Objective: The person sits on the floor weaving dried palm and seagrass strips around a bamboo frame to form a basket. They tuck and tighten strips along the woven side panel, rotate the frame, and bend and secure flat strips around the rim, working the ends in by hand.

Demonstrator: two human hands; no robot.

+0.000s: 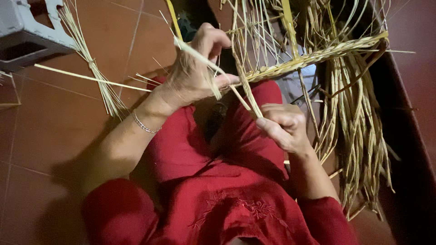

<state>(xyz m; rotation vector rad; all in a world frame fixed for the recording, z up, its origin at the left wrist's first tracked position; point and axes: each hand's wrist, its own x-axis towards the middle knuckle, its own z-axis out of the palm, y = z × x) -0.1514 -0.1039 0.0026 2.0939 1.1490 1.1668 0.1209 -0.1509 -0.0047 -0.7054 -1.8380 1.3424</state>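
A half-woven straw piece (pixel 313 56) with a plaited edge and many loose strands rests on my lap, over red clothing. My left hand (pixel 193 72) is closed around pale straw strands (pixel 200 56) at the woven edge's left end. My right hand (pixel 284 124) pinches a straw strand (pixel 247 97) that runs up to that same edge. A thin silver bracelet (pixel 144 125) sits on my left wrist.
A bundle of loose straw (pixel 97 77) lies on the red-brown tiled floor at left, beside a grey plastic stool (pixel 27 29). Long straw ends (pixel 363 136) hang down on the right, next to a dark wall edge.
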